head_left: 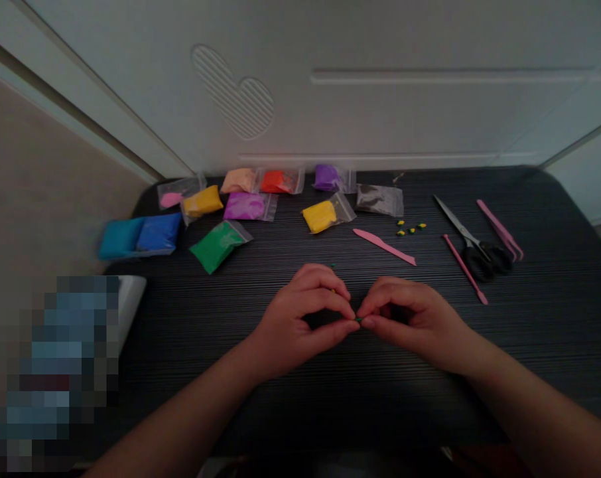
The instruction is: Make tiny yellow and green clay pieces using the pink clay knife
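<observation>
My left hand (300, 318) and my right hand (414, 322) meet fingertip to fingertip over the dark ridged table. Between the pinched thumbs and index fingers of both hands is a tiny piece of green clay (359, 319), mostly covered by the fingertips. A small green bit (333, 265) lies on the table just beyond my left hand. A speck of yellow (333, 291) shows by the left fingers. Farther off to the right sit several small yellow-and-green clay pieces (412, 230). A pink plastic clay knife (385, 247) lies beyond my right hand.
Scissors (472, 242), pink tweezers (500, 229) and a thin pink tool (464, 269) lie at the right. Bags of coloured clay, such as a green one (219, 245) and a yellow one (325, 214), spread along the back and left. A white panel (380, 113) stands behind the table.
</observation>
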Available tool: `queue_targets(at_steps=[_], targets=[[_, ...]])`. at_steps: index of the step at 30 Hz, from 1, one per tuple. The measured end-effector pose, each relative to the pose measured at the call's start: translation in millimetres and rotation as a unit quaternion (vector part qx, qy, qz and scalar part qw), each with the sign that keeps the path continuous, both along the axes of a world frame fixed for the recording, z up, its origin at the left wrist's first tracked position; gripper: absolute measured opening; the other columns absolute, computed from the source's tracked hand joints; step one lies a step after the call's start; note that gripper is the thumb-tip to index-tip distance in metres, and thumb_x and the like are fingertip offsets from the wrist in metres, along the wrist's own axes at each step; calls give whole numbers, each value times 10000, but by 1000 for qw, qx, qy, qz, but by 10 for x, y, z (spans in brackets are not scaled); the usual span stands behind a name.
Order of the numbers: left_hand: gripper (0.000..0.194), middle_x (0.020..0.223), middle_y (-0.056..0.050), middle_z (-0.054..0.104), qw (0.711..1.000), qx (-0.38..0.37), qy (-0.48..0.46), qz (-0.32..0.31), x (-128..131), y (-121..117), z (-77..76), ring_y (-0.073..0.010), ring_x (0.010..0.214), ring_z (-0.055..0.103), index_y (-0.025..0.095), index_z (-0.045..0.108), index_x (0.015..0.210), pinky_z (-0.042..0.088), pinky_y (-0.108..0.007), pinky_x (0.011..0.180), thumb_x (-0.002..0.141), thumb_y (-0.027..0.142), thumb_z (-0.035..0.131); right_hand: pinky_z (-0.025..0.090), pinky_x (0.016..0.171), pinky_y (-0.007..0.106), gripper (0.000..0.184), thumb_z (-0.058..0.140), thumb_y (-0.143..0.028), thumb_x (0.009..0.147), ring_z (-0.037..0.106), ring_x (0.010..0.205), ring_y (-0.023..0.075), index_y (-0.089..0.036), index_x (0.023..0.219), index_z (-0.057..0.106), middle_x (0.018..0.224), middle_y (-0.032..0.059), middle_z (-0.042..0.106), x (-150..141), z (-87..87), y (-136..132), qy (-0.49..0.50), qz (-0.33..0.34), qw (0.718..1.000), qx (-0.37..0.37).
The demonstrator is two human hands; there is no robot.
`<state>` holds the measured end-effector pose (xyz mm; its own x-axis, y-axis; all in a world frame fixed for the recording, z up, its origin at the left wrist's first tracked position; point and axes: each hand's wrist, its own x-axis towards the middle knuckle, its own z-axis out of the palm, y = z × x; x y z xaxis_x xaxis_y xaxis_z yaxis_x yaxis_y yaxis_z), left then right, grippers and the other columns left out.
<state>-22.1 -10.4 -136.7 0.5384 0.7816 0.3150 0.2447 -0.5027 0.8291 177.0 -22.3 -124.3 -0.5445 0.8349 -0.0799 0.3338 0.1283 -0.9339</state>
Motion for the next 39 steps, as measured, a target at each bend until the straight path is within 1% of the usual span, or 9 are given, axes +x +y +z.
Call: queue_targets(at_steps=[4, 8, 15, 20, 25, 29, 35, 39], targets=[[110, 831, -29, 576, 1000, 4, -3, 12, -2, -5, -4, -155, 869, 508, 197, 627, 778, 426, -321, 790, 670, 184, 644, 389, 595, 227, 115, 531, -260, 785, 489, 653, 94, -197, 844, 607, 740, 7, 545, -8, -9, 1, 1, -8, 1000, 11], [99, 814, -25, 579, 1000, 12, -5, 15, 9, -5, -1, -149, 861, 508, 191, 630, 761, 425, -314, 790, 667, 161, 644, 383, 581, 220, 113, 537, -264, 780, 480, 638, 88, -196, 840, 605, 725, 0, 533, -19, -11, 3, 3, -11, 1000, 15], [70, 833, -26, 572, 999, 27, 21, 35, 7, -19, 26, -153, 879, 503, 192, 621, 742, 422, -315, 801, 684, 156, 613, 388, 596, 226, 131, 533, -285, 780, 484, 651, 96, -193, 843, 601, 716, 3, 525, -18, -10, 4, -4, -17, 1000, 16], [63, 827, -21, 583, 996, 70, 38, 41, 16, -27, 25, -154, 887, 501, 199, 614, 731, 421, -320, 810, 683, 158, 610, 392, 597, 228, 151, 529, -293, 783, 484, 658, 99, -190, 867, 600, 739, 11, 543, -24, -15, 1, -6, -23, 1000, 8], [129, 845, -13, 596, 986, 155, 44, 49, 7, -34, -9, -153, 902, 493, 206, 623, 758, 418, -314, 817, 651, 139, 653, 392, 597, 226, 147, 531, -291, 783, 483, 659, 98, -190, 868, 597, 746, 9, 539, -10, -21, 5, -10, -32, 999, 15], [162, 861, -12, 597, 975, 203, 68, 64, -18, -49, -28, -157, 923, 479, 207, 626, 777, 420, -305, 821, 637, 136, 668, 394, 604, 228, 133, 539, -275, 778, 483, 668, 96, -191, 865, 593, 751, 7, 530, 11, -24, 11, -14, -33, 999, 30], [168, 874, -10, 601, 966, 233, 96, 64, -31, -65, -35, -161, 936, 474, 222, 631, 797, 427, -305, 821, 650, 147, 659, 399, 622, 233, 125, 557, -267, 766, 489, 688, 100, -194, 860, 594, 768, 11, 536, 6, -32, 15, -19, -21, 998, 60], [186, 878, -14, 604, 960, 253, 100, 63, -41, -69, -49, -162, 935, 477, 216, 635, 812, 432, -305, 820, 643, 146, 666, 396, 621, 224, 129, 565, -274, 762, 486, 689, 93, -190, 856, 592, 762, 4, 532, -4, -23, 11, -25, -22, 998, 57]])
